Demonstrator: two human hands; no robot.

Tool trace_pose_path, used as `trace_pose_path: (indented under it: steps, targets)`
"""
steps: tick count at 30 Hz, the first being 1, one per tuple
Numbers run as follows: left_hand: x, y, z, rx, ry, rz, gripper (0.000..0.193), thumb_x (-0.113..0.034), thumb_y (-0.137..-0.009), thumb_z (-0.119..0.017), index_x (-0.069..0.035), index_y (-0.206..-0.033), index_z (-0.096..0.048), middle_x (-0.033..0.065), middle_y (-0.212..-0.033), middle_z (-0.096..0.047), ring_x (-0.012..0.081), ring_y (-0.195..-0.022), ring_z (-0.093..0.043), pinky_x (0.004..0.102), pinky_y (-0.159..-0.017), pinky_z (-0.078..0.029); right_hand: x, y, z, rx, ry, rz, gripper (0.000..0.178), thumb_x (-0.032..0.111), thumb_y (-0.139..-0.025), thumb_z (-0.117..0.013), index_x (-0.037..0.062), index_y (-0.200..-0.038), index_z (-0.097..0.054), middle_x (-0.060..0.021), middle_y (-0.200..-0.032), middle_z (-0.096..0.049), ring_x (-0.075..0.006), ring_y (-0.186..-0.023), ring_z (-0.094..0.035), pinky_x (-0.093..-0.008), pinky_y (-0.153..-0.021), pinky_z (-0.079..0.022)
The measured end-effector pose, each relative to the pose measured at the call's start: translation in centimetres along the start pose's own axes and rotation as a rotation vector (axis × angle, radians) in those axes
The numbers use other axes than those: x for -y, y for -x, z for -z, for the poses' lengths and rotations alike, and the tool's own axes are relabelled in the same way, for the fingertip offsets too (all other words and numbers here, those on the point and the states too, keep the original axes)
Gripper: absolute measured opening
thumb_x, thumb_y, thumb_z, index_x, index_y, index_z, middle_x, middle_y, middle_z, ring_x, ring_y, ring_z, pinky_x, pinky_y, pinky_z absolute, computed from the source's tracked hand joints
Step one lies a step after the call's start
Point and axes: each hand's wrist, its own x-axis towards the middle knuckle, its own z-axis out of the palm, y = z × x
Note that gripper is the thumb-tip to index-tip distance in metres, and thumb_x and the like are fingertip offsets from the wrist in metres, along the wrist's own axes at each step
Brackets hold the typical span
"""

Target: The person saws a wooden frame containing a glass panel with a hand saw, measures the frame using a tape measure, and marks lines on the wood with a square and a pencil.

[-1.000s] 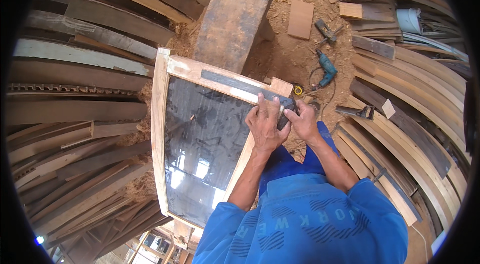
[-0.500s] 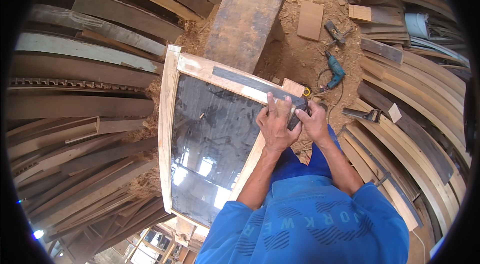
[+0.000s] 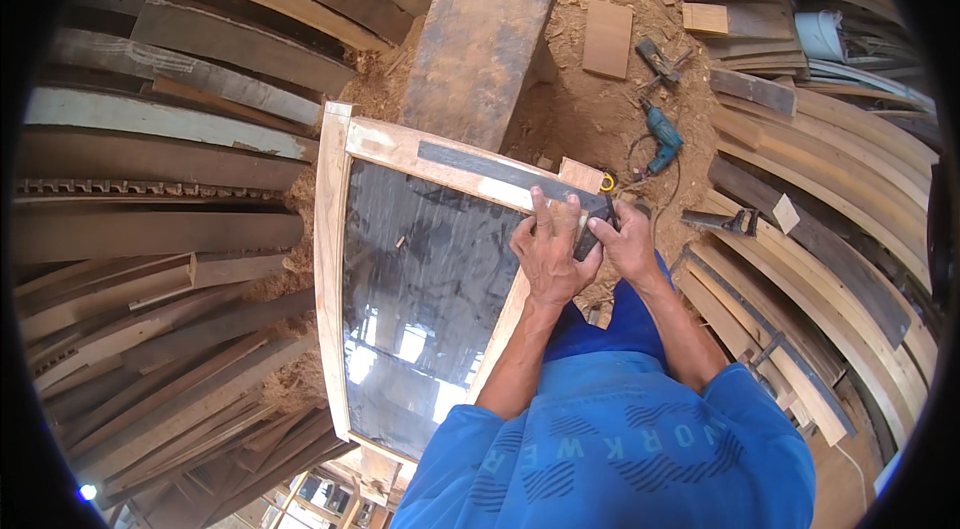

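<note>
A pale wooden frame (image 3: 385, 142) with a shiny dark panel (image 3: 430, 239) in it lies in front of me. Along its far rail rests the long dark blade of a try square (image 3: 478, 166). My left hand (image 3: 548, 254) grips the square near the frame's right corner, two fingers stretched over the blade and the thumb by the dark stock. Close beside it, my right hand (image 3: 630, 244) pinches a slim dark marking tool, perhaps a pencil (image 3: 610, 206), upright against the square. Its tip is hidden by the fingers.
A thick worn beam (image 3: 485, 29) extends beyond the frame. On the sawdust-covered floor lie a teal power drill (image 3: 663, 139) with its cord, a flat board (image 3: 607, 39) and a metal tool (image 3: 660, 62). A handsaw (image 3: 720, 221) rests by stacked planks (image 3: 840, 199). More planks (image 3: 160, 174) line the left.
The view has shifted slightly, so the surroundings sit a little differently. Both hands keep nearly the same place and grip at the square.
</note>
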Motion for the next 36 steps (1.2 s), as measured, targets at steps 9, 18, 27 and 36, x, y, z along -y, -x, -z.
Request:
trace_pose_path:
  steps: [9,18,27,36]
  targets:
    - [0.3,0.2,-0.4,-0.024,0.003,-0.031,0.093,-0.040,-0.067,-0.085,-0.024,-0.152,-0.051,0.0304,-0.165,-0.023,0.0381,-0.117,-0.046,0.0462,-0.099,-0.034,-0.4,0.1,0.2,-0.033,0.145,-0.015,0.017,0.006,-0.090,-0.069,-0.0050,-0.103,-0.065,-0.0066,-0.093,-0.069,-0.0103,-0.086,-0.061,-0.0298,-0.077,-0.052]
    - [0.3,0.0,-0.2,-0.020,-0.025,-0.032,0.094,-0.042,-0.067,-0.085,-0.025,-0.153,-0.050,0.0316,-0.165,-0.021,0.0381,-0.115,-0.046,0.0473,-0.099,-0.034,-1.6,-0.1,0.0,-0.052,0.044,0.023,0.019,0.007,-0.090,-0.070,-0.0051,-0.104,-0.065,-0.0076,-0.092,-0.070,-0.0105,-0.084,-0.062,-0.0301,-0.075,-0.052]
    - [0.2,-0.2,0.1,0.019,-0.002,-0.005,0.092,-0.043,-0.067,-0.086,-0.023,-0.151,-0.052,0.0376,-0.162,-0.020,0.0413,-0.125,-0.044,0.0472,-0.099,-0.034,-1.4,-0.2,0.1,-0.031,0.053,-0.005,0.018,0.006,-0.091,-0.069,-0.0047,-0.105,-0.064,-0.0072,-0.093,-0.069,-0.0100,-0.086,-0.062,-0.0293,-0.077,-0.052]
    - [0.3,-0.1,0.0,0.050,0.011,0.007,0.089,-0.044,-0.067,-0.085,-0.023,-0.149,-0.055,0.0403,-0.161,-0.020,0.0412,-0.130,-0.042,0.0459,-0.098,-0.033,-0.6,-0.1,0.0,-0.027,0.078,0.017,0.020,0.005,-0.091,-0.068,-0.0058,-0.107,-0.063,-0.0061,-0.093,-0.068,-0.0101,-0.083,-0.061,-0.0290,-0.075,-0.052]
